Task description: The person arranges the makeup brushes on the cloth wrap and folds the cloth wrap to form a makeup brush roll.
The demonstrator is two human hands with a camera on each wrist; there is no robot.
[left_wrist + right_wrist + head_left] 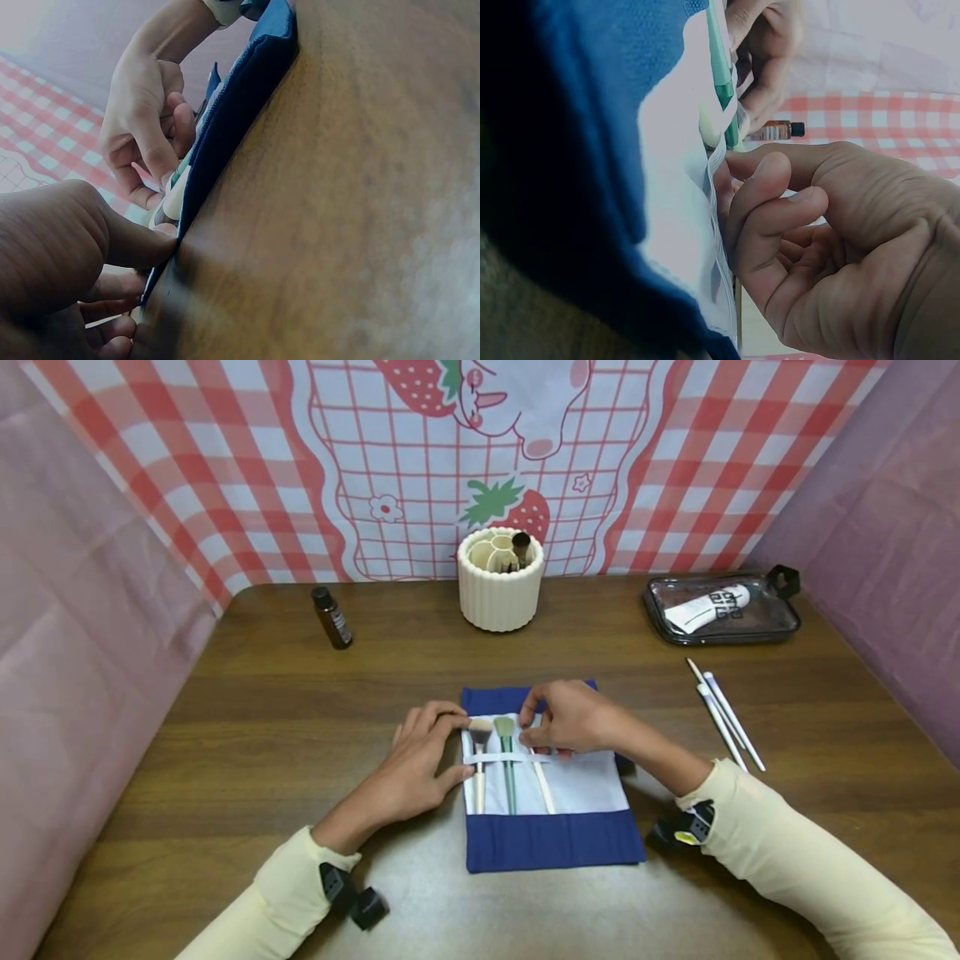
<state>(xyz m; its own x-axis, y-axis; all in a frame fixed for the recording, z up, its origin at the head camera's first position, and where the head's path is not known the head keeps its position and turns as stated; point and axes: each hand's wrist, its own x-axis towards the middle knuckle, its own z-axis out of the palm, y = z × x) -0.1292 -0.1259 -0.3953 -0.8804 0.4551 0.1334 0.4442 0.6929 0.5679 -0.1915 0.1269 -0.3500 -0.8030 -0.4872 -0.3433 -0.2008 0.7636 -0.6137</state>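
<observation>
A navy brush roll (555, 842) with a pale lining lies unrolled on the table. Under its white elastic band (491, 758) are a cream-handled makeup brush (480, 785) with a dark-and-tan head and a green makeup brush (506, 739). To their right, a white-handled makeup brush (543, 789) also passes beneath the band. My right hand (573, 718) pinches that one near its top end; the fingers hide its head. My left hand (420, 768) rests at the roll's left edge, thumb and fingertips touching the cloth beside the first brush.
Three slim white-handled brushes (723, 714) lie right of the roll. Behind it stands a ribbed cream holder (500, 597) with a dark brush inside. A small brown bottle (332, 618) is back left; a clear pouch (772, 614) with a white tube (708, 608) is back right.
</observation>
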